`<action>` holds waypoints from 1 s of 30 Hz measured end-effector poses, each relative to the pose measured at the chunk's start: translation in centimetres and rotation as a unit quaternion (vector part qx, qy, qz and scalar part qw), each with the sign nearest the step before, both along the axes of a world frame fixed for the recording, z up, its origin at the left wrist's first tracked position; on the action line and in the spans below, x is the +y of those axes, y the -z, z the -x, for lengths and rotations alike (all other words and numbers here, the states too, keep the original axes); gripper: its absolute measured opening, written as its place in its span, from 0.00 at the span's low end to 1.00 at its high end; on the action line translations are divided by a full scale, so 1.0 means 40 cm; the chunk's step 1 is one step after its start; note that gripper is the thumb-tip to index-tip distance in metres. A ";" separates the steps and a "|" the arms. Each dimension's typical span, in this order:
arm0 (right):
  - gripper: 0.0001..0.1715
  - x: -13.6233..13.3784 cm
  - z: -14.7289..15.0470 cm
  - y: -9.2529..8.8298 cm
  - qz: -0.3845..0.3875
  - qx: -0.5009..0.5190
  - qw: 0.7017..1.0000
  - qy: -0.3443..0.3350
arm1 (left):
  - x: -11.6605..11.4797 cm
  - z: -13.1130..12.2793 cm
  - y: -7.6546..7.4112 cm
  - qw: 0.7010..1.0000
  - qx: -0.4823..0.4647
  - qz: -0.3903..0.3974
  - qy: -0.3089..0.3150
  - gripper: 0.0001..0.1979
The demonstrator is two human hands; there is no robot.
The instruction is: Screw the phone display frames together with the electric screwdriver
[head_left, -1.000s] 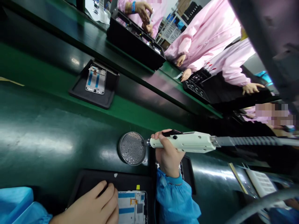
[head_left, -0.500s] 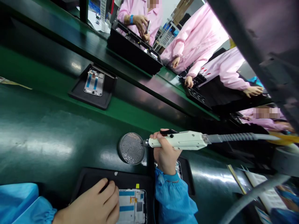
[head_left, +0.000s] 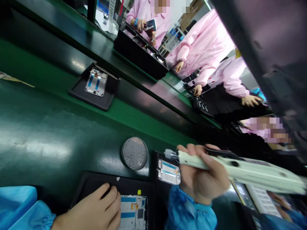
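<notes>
Plainly, the right hand (head_left: 203,179) was clamped round the driver (head_left: 240,171), whose bit hung near the far edge of the second frame (head_left: 169,172), just right of the screw dish (head_left: 134,153); whether the bit touched anything could not be told. The left hand (head_left: 96,210) lay flat on the tray (head_left: 96,182), fingers together and gripping nothing, just beside the frame (head_left: 133,212). The driver looked tilted and blurred, so good work would likely call for standing it square over a hole before pressing the trigger, with light, steady pressure. The left hand would do best to pin the tray firmly, fingers off the frame.
</notes>
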State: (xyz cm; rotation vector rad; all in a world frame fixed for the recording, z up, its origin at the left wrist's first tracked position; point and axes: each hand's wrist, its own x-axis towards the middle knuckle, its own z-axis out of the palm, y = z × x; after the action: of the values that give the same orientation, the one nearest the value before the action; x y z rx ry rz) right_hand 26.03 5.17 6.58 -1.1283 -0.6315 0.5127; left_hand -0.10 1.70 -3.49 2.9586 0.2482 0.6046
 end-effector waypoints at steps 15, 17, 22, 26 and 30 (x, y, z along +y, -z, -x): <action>0.09 -0.102 0.028 -0.083 0.014 0.002 0.999 -0.046 | 0.000 0.005 -0.026 0.999 0.030 0.032 0.013 0.24; 0.09 -0.122 0.064 -0.051 0.044 -0.026 0.994 -0.101 | 0.000 0.008 -0.028 0.999 0.031 0.029 0.020 0.24; 0.11 -0.169 0.149 0.031 0.114 -0.057 0.965 -0.227 | -0.005 0.008 -0.023 0.999 0.039 0.025 0.020 0.24; 0.12 -0.184 0.169 0.051 0.127 -0.068 0.956 -0.255 | -0.006 0.006 -0.023 0.999 0.034 0.022 0.019 0.23; 0.12 -0.186 0.171 0.056 0.138 -0.070 0.953 -0.261 | -0.006 0.005 -0.027 0.999 0.027 0.025 0.027 0.22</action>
State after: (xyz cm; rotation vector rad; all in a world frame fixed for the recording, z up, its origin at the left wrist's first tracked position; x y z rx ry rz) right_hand 19.19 -2.28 4.33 -1.2683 -1.0159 1.0033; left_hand -0.32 1.45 -2.42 2.9263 0.1836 0.5036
